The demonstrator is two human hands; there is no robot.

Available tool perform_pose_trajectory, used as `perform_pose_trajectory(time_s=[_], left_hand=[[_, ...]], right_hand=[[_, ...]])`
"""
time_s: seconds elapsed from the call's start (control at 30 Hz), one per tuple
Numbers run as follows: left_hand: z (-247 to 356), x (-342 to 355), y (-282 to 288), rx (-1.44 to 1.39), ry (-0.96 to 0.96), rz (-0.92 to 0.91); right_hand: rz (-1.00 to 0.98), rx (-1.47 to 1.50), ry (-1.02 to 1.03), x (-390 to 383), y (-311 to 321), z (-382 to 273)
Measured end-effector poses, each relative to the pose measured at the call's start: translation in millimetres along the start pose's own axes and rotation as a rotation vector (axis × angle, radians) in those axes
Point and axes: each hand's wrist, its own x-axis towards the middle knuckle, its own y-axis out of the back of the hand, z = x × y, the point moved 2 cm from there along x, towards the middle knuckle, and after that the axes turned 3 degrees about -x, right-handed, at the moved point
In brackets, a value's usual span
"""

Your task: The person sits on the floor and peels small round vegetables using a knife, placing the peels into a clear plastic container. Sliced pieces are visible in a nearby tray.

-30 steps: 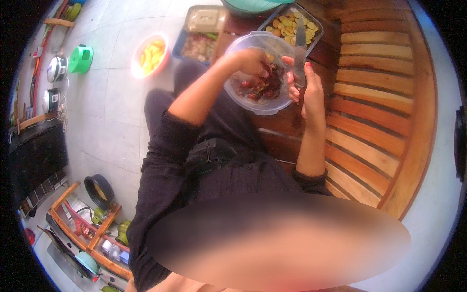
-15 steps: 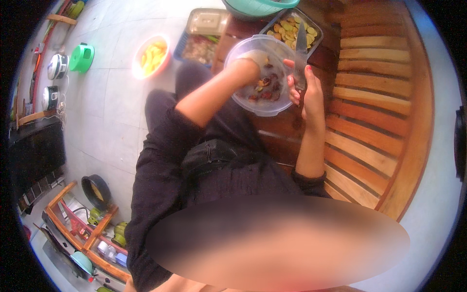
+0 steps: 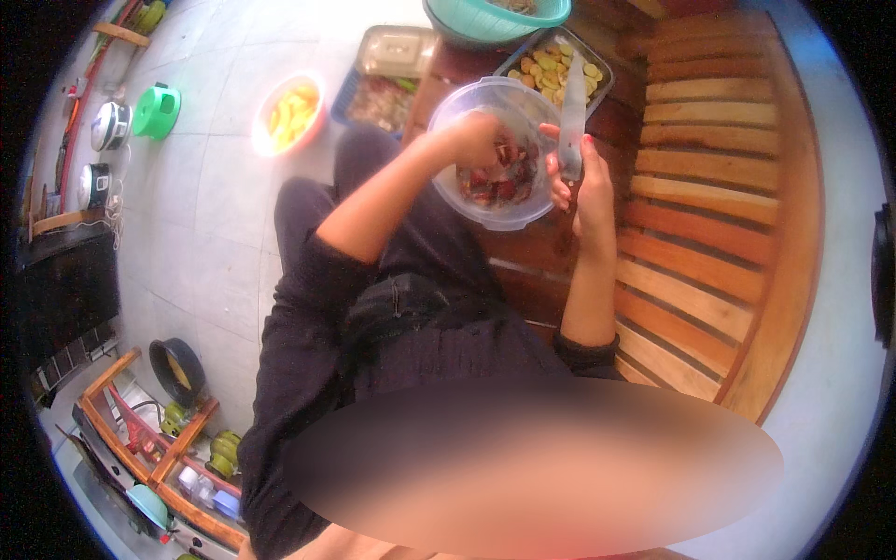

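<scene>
Grip closed on a knife (image 3: pixel 571 117): the right hand (image 3: pixel 577 182) holds its handle, the long blade pointing up and away, just right of the clear plastic bowl (image 3: pixel 467 112). Left hand (image 3: pixel 476 140) dips inside the bowl, fingers curled, apparently pinching one of the dark red pieces (image 3: pixel 495 182), though the grip is hard to read. Those pieces lie directly under and beside the left hand, the nearer one. Beyond, on the wooden worktop (image 3: pixel 709 243), stand a tray of yellow slices (image 3: pixel 551 70) and a teal basket (image 3: pixel 495 19).
</scene>
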Motion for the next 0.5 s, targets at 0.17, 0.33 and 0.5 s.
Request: perform_pose_trajectory(time_s=[0.17,0.33,0.5], left_hand=[[3,-12,-10,-0.690,-0.261,0.071],[10,-24,-13,-1.157,-0.292,0.064],[12,-34,-11,-1.090,-0.273,0.334]], right_hand=[[0.009,-0.017,-0.018,-1,-1,-1],[0.054,-0.074,-0.007,-3,-3,0],[-0.032,-0.577,0.307,-5,-11,4]])
